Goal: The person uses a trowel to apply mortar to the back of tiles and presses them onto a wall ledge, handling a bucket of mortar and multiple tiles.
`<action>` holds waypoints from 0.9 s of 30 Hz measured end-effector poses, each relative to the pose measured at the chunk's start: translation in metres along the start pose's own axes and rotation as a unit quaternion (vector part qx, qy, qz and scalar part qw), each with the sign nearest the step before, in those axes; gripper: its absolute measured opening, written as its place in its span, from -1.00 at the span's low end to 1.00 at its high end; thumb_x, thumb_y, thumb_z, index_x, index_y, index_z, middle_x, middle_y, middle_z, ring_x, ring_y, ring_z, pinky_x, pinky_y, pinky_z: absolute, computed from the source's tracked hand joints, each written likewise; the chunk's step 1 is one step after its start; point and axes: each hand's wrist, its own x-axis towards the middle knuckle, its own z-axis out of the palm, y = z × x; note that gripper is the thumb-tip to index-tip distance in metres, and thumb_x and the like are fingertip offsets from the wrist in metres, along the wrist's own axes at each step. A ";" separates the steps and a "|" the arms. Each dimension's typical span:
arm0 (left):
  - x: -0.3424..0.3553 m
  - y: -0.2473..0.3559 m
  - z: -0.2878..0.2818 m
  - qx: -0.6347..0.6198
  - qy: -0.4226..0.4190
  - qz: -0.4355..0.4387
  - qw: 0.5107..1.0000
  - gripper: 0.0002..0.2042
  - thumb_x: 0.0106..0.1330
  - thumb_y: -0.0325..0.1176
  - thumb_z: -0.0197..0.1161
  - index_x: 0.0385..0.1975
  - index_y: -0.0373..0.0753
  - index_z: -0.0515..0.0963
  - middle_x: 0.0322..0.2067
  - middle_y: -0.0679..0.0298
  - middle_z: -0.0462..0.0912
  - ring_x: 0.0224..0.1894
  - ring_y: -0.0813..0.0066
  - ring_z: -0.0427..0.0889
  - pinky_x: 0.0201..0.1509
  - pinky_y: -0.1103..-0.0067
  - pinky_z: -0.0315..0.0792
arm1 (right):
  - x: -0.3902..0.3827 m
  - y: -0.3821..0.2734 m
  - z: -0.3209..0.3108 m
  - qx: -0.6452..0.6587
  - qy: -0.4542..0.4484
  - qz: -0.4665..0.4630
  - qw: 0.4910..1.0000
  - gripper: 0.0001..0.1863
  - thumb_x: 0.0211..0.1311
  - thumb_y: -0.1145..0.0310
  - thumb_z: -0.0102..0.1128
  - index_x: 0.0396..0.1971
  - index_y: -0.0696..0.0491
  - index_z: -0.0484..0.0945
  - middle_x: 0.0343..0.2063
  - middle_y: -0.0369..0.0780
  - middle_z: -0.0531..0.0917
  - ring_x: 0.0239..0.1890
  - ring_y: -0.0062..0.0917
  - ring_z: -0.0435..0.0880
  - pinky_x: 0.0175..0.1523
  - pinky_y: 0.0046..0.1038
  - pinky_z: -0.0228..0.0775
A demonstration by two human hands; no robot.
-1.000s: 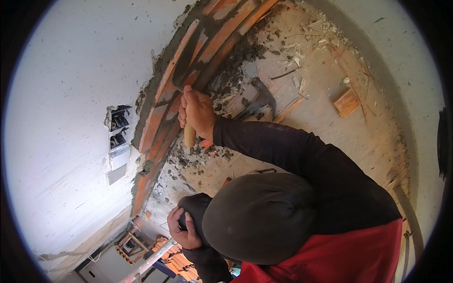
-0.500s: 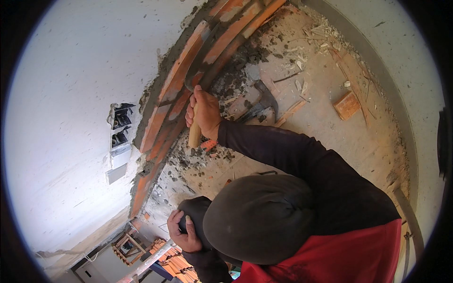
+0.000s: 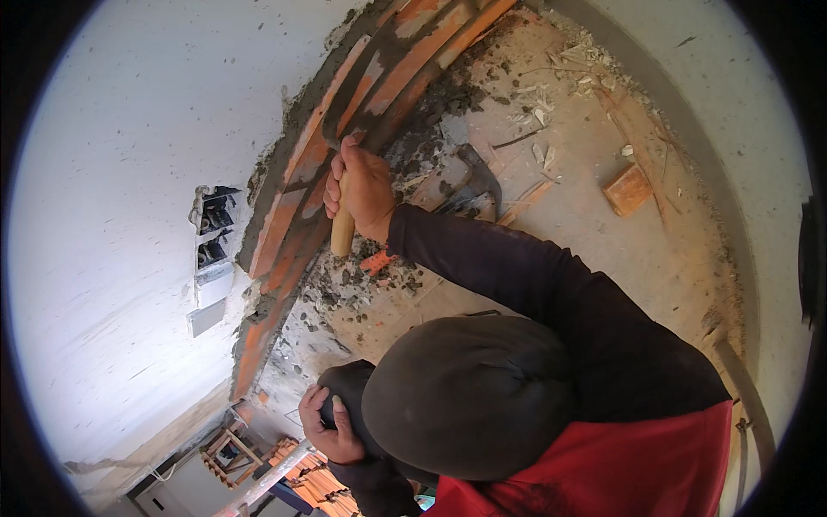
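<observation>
My right hand [image 3: 362, 189] grips the wooden handle [image 3: 342, 228] of a trowel, whose dark metal blade [image 3: 347, 97] lies along a mortar-smeared joint in the red brick course [image 3: 284, 224]. The bricks line a rough channel along the edge of a white, speckled wall [image 3: 121, 172]. My left hand [image 3: 332, 422] rests with fingers curled over a dark-clad knee [image 3: 345, 379], beside a second dark rounded shape [image 3: 465, 392], apparently the other knee. A hammer-like metal tool [image 3: 474, 181] lies among mortar crumbs on the floor near my right hand.
Two opened electrical boxes [image 3: 215, 222] sit in the white wall. The dusty floor [image 3: 655, 276] holds debris, wood splinters and a brick piece [image 3: 626, 188]. A curved border runs along the right. Stacked red bricks [image 3: 314, 478], a pale pole and a wooden frame [image 3: 231, 455] show at the lower left.
My right hand and the trowel shifted slightly right, then back left and a little upward along the brickwork. My left hand stays on the knee.
</observation>
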 end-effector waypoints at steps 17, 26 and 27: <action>0.011 -0.008 0.007 -0.009 -0.022 -0.003 1.000 -0.73 0.29 -0.30 0.23 -0.16 -0.39 0.55 -0.07 -0.03 0.55 0.02 0.10 0.51 0.21 0.33 0.29 | -0.025 -0.004 -0.021 0.018 0.038 0.077 0.996 -0.50 0.42 -0.13 -0.07 -0.57 -0.04 0.27 -0.77 -0.31 0.33 -0.77 -0.50 0.36 -0.62 -0.36 0.27; 0.011 -0.009 0.008 -0.035 -0.023 -0.006 0.999 -0.75 0.29 -0.33 0.23 -0.16 -0.38 0.55 -0.07 -0.01 0.55 0.01 0.11 0.51 0.21 0.35 0.29 | -0.016 0.017 -0.018 0.039 0.049 0.099 0.993 -0.48 0.43 -0.17 -0.10 -0.56 -0.03 0.27 -0.76 -0.29 0.33 -0.76 -0.47 0.35 -0.61 -0.33 0.26; 0.011 -0.009 0.008 -0.029 -0.024 -0.005 0.999 -0.75 0.28 -0.33 0.23 -0.16 -0.38 0.55 -0.07 -0.01 0.55 0.01 0.11 0.51 0.21 0.35 0.29 | -0.019 0.019 -0.022 0.035 0.039 0.089 0.995 -0.48 0.42 -0.17 -0.09 -0.56 -0.03 0.27 -0.76 -0.29 0.33 -0.76 -0.47 0.35 -0.61 -0.33 0.26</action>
